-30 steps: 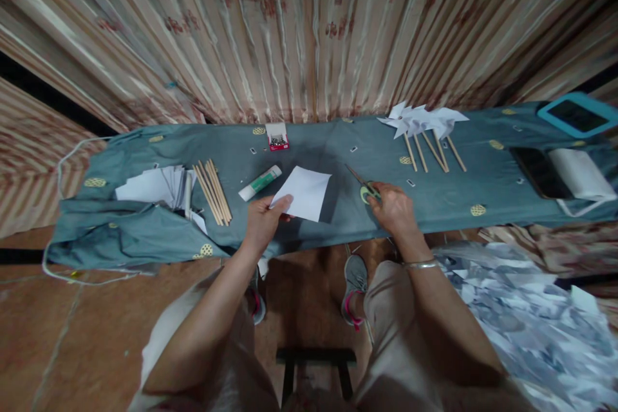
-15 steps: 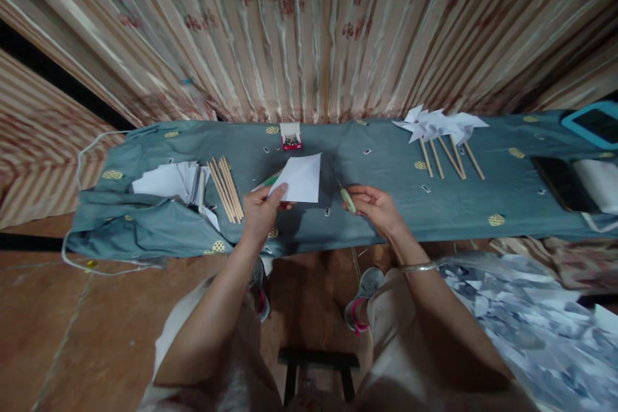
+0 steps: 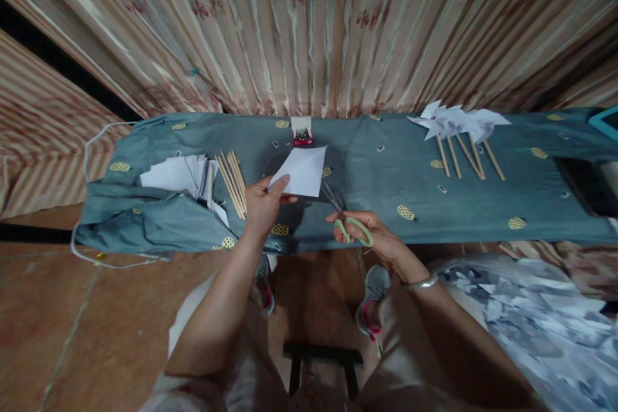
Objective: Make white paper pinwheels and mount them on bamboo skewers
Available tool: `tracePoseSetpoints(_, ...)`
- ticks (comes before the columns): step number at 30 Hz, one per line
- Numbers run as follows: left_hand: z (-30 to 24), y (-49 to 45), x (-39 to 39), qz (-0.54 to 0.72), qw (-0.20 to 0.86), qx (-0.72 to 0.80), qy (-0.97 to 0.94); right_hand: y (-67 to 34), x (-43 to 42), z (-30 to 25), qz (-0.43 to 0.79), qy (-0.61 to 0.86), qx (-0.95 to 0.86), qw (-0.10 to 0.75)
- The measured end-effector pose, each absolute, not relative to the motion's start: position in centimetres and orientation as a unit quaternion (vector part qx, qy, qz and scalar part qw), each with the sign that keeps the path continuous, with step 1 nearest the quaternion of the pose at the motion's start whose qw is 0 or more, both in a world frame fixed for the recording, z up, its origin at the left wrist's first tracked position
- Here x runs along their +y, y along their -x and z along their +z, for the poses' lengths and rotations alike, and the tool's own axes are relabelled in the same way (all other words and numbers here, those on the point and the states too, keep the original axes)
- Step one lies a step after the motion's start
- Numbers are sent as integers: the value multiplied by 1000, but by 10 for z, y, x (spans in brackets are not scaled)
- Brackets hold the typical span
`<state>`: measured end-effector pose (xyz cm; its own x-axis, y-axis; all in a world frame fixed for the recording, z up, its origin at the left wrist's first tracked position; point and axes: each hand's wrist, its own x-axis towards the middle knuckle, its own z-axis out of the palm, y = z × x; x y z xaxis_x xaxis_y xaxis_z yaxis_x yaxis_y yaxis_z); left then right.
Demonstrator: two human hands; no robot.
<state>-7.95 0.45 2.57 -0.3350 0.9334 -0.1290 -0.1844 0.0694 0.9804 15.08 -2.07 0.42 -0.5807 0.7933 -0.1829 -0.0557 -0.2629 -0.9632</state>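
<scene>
My left hand [image 3: 264, 205] pinches a white sheet of paper [image 3: 305, 170] at its lower left corner, thumb on top, above the table. In my right hand [image 3: 369, 232] is a pair of scissors with pale green handles [image 3: 360, 230]. Their blades [image 3: 331, 193] point up and left, slightly parted, close to the paper's right edge. Whether the blades touch the paper I cannot tell. Beyond the paper stands a small red and white box [image 3: 302, 135] with its lid up and small dark metal pieces inside.
Wooden sticks [image 3: 230, 183] and stacked white paper pieces [image 3: 178, 175] lie left on the cloth-covered table [image 3: 386, 187]. White paper pinwheels on sticks [image 3: 458, 122] lie at the right, before a dark phone [image 3: 584, 185]. A bag of paper scraps [image 3: 541, 322] sits lower right.
My right hand has turned the scissors, so their handles and blades now show beside the paper. My left hand still holds the sheet. The whole view has shifted slightly.
</scene>
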Motion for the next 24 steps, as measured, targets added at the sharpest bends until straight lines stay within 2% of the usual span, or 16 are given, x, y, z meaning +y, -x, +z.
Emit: tracePoseSetpoints(24, 23, 65, 8, 571, 497, 557, -341, -149, -21, -2, 739, 349, -496, 293)
